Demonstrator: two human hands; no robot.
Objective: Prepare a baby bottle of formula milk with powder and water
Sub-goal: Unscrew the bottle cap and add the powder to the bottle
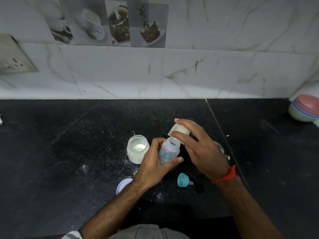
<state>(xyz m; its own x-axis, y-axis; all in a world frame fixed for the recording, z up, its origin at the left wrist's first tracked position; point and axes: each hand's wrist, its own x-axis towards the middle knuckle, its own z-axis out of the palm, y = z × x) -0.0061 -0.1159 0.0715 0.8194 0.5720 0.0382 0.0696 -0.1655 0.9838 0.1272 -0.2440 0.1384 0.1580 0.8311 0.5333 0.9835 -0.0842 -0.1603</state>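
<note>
My left hand (155, 163) grips a clear baby bottle (170, 150) with blue prints, tilted with its open mouth toward the upper right. My right hand (200, 147) holds a translucent cap (179, 131) with pale powder in it, tipped against the bottle's mouth. An open glass jar of white powder (137, 149) stands just left of the bottle. The bottle's blue collar with its teat (183, 180) lies on the black counter (69, 144) below my right hand. The jar's white lid (123, 185) lies partly hidden under my left forearm.
Spilled powder dots the counter around the jar. A metal object (220, 147) is mostly hidden behind my right hand. Stacked coloured bowls (304, 109) sit at the far right by the tiled wall. A wall socket (13, 61) is at the left.
</note>
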